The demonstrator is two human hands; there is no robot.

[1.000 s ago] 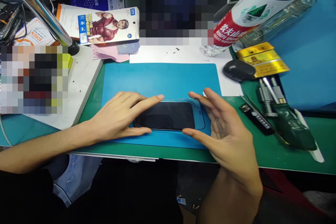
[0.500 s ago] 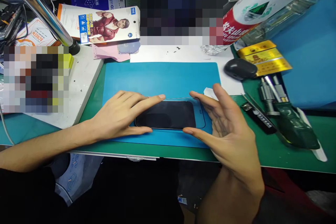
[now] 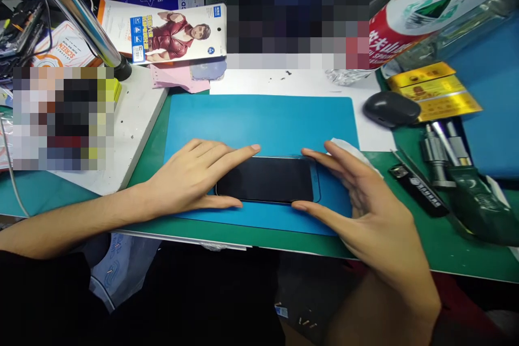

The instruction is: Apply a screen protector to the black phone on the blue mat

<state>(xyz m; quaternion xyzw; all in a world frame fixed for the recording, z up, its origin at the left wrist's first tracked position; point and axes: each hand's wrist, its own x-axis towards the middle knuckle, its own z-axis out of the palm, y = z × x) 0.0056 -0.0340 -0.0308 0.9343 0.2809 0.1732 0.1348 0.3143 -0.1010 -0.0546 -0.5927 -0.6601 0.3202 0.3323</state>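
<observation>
A black smartphone point(image 3: 265, 179) lies flat on the blue mat, its long side running left to right. A clear glass screen protector point(image 3: 316, 184) with a dark rim lies over it and sticks out a little past the phone's right end. My left hand point(image 3: 203, 175) spans the left end, thumb on the near long edge and fingers along the far one. At the right end, my right hand point(image 3: 365, 194) has its thumb at the near edge and a fingertip at the far edge of the protector. My left hand covers the phone's left end.
The blue mat point(image 3: 259, 119) lies on a green bench top. To the right are a black mouse point(image 3: 391, 109), a gold packet point(image 3: 440, 94), a black tool point(image 3: 419, 190) and a large red-and-white bottle point(image 3: 425, 11). A white board point(image 3: 138, 119) with a lamp post point(image 3: 77, 16) stands left.
The protector has slid left over the phone, so less of it sticks out on the right. My right hand's raised index finger has lowered. The whole view has shifted slightly.
</observation>
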